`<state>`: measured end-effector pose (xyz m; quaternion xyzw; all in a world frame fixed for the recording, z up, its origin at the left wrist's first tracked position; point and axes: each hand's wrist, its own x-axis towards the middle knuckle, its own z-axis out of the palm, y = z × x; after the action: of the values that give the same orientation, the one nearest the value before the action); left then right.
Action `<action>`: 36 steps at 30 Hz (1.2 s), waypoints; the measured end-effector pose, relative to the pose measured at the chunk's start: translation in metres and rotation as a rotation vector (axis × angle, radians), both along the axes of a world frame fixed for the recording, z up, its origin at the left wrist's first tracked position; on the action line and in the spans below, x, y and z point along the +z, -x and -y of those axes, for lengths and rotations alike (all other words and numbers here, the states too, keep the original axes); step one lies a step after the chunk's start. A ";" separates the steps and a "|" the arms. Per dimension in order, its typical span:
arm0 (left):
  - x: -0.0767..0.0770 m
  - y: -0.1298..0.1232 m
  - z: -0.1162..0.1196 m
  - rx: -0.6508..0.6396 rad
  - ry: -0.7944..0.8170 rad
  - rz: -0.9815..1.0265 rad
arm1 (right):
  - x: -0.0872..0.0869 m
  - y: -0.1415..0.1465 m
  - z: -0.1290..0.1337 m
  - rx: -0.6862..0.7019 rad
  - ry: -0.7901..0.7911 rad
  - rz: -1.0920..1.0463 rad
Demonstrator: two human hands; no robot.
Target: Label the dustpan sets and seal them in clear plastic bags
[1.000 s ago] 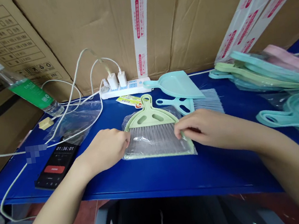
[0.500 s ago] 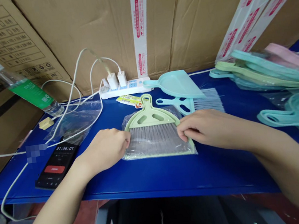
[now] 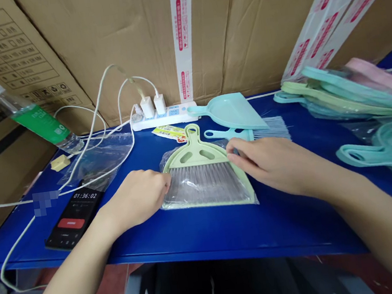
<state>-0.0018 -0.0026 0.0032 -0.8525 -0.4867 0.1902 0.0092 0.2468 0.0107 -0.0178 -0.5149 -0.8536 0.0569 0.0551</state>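
A light green dustpan (image 3: 241, 175) with a matching hand brush (image 3: 200, 178) nested in it lies flat on the blue table, handles pointing away from me. A clear plastic bag (image 3: 192, 200) wraps its lower part, while both handles stick out at the top. My left hand (image 3: 144, 192) is closed on the bag at the left edge of the dustpan. My right hand (image 3: 259, 160) is at the upper right edge, thumb and index finger curled together on the bag; the fingertips partly hide what they pinch.
Behind lie a turquoise dustpan (image 3: 234, 110) and brush (image 3: 273, 127). Several bagged sets (image 3: 355, 92) are piled at right. A power strip (image 3: 163, 117), white cables, a water bottle (image 3: 39, 119), a phone (image 3: 73, 218) and a label card (image 3: 170, 133) sit behind and left. Cardboard boxes (image 3: 130, 35) wall the back.
My right hand has moved up along the right edge of the dustpan, away from me. My left hand and the dustpan have stayed in place.
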 end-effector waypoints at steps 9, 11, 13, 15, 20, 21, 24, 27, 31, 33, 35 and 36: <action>-0.003 -0.003 0.004 0.001 -0.065 0.009 | -0.009 0.008 0.005 -0.045 0.032 0.028; -0.005 -0.005 0.003 0.018 -0.098 0.007 | -0.010 0.009 0.005 -0.054 0.049 0.015; -0.007 -0.006 0.002 0.040 -0.117 -0.023 | -0.010 0.009 0.004 -0.069 0.102 -0.004; -0.008 -0.006 0.001 0.048 -0.115 -0.049 | -0.008 0.007 0.004 -0.079 0.168 -0.022; -0.008 -0.007 0.003 0.022 -0.133 -0.011 | -0.005 0.004 0.004 -0.067 0.224 -0.048; -0.008 -0.008 0.004 0.000 -0.147 0.023 | -0.006 0.003 0.004 -0.067 0.214 -0.047; -0.011 -0.009 0.007 -0.158 -0.130 0.149 | -0.011 0.003 0.003 -0.072 0.157 -0.033; -0.012 -0.010 0.008 -0.329 -0.030 0.181 | -0.015 0.002 0.002 -0.037 0.109 -0.039; -0.010 -0.009 0.007 -0.334 -0.003 0.131 | -0.015 0.001 0.001 -0.061 0.137 -0.040; -0.008 -0.007 0.006 -0.305 -0.018 0.118 | -0.013 0.001 0.000 -0.090 0.185 -0.039; -0.007 -0.006 0.004 -0.277 -0.048 0.104 | -0.011 0.002 0.000 -0.097 0.219 -0.052; -0.007 -0.006 0.004 -0.257 -0.076 0.095 | -0.010 0.002 0.000 -0.094 0.229 -0.061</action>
<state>0.0042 -0.0064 -0.0035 -0.9150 -0.3801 0.1281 0.0429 0.2453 0.0108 -0.0282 -0.5553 -0.8144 0.1671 0.0244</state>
